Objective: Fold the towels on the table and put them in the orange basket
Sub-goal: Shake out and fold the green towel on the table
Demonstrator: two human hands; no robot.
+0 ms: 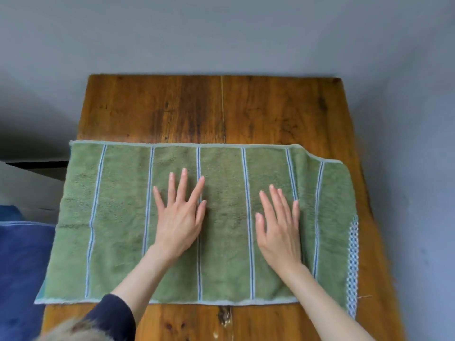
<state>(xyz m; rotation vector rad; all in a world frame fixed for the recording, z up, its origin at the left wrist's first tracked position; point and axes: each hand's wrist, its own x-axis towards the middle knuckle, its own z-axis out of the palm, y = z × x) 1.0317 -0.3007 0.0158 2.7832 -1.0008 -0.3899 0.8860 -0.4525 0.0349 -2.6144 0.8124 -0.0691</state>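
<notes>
Green striped towel (118, 217) lies spread flat across the near half of the wooden table (221, 107), left end overhanging | your left hand (181, 217) rests on its middle, fingers straight and spread, gripping nothing | your right hand (279, 228) flat just right of it, fingers together | blue cloth (22, 262) at left | no readable writing

green towel (118, 217) with blue-and-white stripes, checked blue-white end band, brown wooden table (246, 112), blue cloth (22, 262)
</notes>
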